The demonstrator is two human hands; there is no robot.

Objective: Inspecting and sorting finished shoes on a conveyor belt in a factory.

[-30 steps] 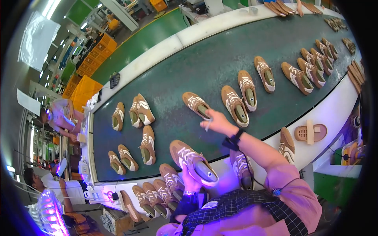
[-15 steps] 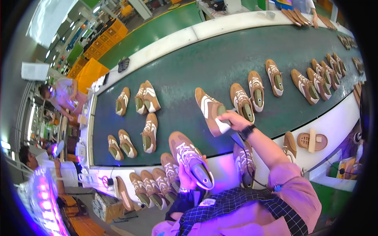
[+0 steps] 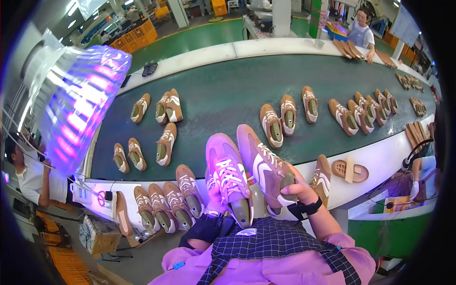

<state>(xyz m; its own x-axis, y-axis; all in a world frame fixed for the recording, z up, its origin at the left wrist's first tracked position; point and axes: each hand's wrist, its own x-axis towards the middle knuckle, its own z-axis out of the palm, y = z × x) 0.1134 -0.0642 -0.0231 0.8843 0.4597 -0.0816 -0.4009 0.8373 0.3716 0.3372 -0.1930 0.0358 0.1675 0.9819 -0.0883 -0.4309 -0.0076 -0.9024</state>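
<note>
Two brown sneakers with white laces and olive shoe lasts inside stand side by side in front of me, toes pointing away. My left hand (image 3: 216,198) is closed around the left sneaker (image 3: 227,164), which is lit purple. Its fingers are partly hidden behind the shoe. The right sneaker (image 3: 262,164) shows a white side stripe, and my right hand (image 3: 300,187) grips it at the heel, thumb by the last. The two shoes nearly touch; whether they do, I cannot tell. Beside my right hand, another sneaker (image 3: 321,175) rests on the white ledge.
A green conveyor belt (image 3: 213,104) carries several sneakers. More sneakers (image 3: 164,206) line the white ledge at left. A sole (image 3: 351,171) lies on the right ledge. A glowing purple lamp (image 3: 85,107) hangs at left. A co-worker (image 3: 361,35) stands across the belt; another person (image 3: 33,173) is at left.
My right hand has drawn its sneaker back from over the belt to beside the left one. The view has shifted, bringing the purple lamp larger into the left side.
</note>
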